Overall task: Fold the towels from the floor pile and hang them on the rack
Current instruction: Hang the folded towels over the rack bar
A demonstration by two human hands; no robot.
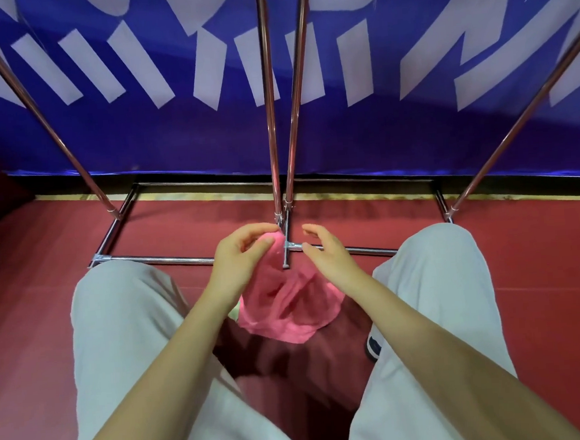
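I see the left hand (238,257) pinching a crumpled pink terry towel (289,305) at centre frame; the right hand (325,251) hovers spread beside the chrome metal rack (271,118).

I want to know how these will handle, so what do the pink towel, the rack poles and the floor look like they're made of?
Pink towel: soft, fuzzy cloth, probably terry or microfibre; it bunches in loose folds below the left hand.
Rack poles: shiny metal tubing with a coppery tint, showing bright reflections; the base bars look like chrome.
Floor: smooth dark red sheet, perhaps vinyl or rubber, with a dull sheen.
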